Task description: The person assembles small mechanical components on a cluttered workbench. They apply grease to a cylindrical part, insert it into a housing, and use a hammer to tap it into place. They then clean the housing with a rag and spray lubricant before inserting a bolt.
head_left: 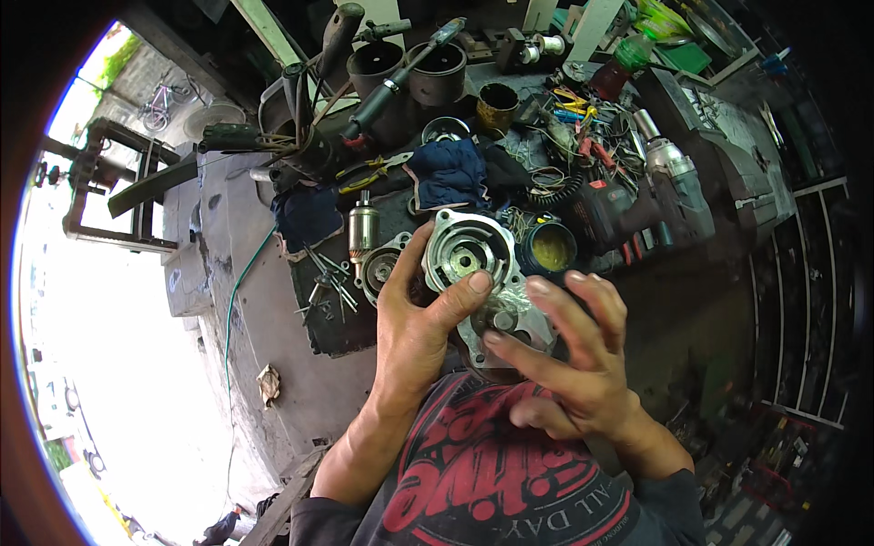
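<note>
My left hand (410, 332) grips a silver cast-metal starter motor housing (496, 244) in front of my chest, its thumb lying across the round open end. Inside the housing are concentric rings and a small central hole. My right hand (583, 378) has its fingers spread at the housing's lower right, a fingertip at or near the lower part; whether it touches I cannot tell. Just beyond my left hand stands an armature (364, 229) with a copper-coloured end. Beside it lies a round metal end cover (380, 267), partly hidden by that hand. Several long bolts (335, 284) are scattered left of it.
A grease tin (552, 247) stands right of the housing. Behind are dark blue cloths (450, 173), yellow-handled pliers (369, 171) and dark pots (437, 77). Tangled wires and tools (592, 146) and a power tool (674, 168) crowd the right. A green cord (229, 337) runs along the left.
</note>
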Demonstrator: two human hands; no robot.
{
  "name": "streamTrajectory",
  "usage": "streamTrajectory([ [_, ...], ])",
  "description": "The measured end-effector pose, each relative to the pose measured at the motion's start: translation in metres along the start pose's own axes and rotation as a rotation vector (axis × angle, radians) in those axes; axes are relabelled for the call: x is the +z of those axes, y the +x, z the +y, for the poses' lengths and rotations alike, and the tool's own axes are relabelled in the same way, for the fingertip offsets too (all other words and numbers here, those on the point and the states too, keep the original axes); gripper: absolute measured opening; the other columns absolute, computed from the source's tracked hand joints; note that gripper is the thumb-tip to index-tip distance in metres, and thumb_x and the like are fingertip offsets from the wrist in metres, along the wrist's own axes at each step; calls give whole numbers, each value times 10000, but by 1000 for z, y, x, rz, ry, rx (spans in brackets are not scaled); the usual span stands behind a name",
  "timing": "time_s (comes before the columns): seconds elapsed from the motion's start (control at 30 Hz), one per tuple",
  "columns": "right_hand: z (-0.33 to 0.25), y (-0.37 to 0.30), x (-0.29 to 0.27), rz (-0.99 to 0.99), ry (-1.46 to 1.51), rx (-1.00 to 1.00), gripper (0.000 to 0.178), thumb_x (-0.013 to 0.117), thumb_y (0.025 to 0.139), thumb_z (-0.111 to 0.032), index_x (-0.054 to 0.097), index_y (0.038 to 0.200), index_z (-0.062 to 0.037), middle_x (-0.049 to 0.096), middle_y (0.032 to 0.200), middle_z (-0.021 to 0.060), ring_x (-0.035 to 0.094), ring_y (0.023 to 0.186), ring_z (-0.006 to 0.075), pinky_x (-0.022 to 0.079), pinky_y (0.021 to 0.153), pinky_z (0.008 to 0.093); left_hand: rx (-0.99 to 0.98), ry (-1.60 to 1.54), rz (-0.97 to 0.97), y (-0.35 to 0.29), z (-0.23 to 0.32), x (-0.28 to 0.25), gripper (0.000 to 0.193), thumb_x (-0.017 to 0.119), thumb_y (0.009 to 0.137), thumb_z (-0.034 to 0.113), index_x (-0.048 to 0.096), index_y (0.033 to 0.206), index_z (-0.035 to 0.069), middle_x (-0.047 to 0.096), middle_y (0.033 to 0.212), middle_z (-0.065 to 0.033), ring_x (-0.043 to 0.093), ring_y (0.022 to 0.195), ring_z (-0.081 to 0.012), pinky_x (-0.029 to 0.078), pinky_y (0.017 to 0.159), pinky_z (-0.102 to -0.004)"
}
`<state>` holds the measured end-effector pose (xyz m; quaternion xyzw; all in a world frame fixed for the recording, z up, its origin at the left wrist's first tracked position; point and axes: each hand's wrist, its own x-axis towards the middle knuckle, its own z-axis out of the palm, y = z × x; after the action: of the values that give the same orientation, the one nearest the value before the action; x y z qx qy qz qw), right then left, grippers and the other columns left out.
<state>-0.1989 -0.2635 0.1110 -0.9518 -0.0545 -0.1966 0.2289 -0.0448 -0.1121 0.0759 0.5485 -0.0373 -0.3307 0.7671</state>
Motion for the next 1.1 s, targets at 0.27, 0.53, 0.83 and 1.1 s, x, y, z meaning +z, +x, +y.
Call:
streamTrajectory([
  [0.27,90,-93,13,486,585,747,311,541,1093,-123,733,1262,55,627,1396,165,577,1321,221,427,1131,346,55,-103,-17,-5,2,-19,959,888,790,260,442,1556,-107,688,1310,-144,676,1170,-213,513,1070,-350],
  [0.53,203,-223,188,832,1509,1844,430,547,1080,-576,603,1078,-149,509,612,36,414,500,178,472,737,402,260,-144,-29,6,10,-20,1185,932,728,446,337,1610,-77,643,1347,-149,672,1215,-243,536,1088,-387],
  [0.83,120,-143,122,503,2001,966,709,440,1088,-664,764,1213,-47,407,524,12,330,461,150,392,588,336,411,-196,-87,31,19,-10,1548,1083,497,526,240,1655,-62,588,1461,-187,608,1358,-290,476,1179,-421],
  [1.1,64,14,28,-181,1817,611,1389,668,770,-921,250,1655,65,486,1582,238,564,1408,309,458,1183,452,572,-152,-575,52,46,6,1655,1111,429,487,164,1675,-50,552,1475,-195,580,1370,-320,436,1182,-429],
])
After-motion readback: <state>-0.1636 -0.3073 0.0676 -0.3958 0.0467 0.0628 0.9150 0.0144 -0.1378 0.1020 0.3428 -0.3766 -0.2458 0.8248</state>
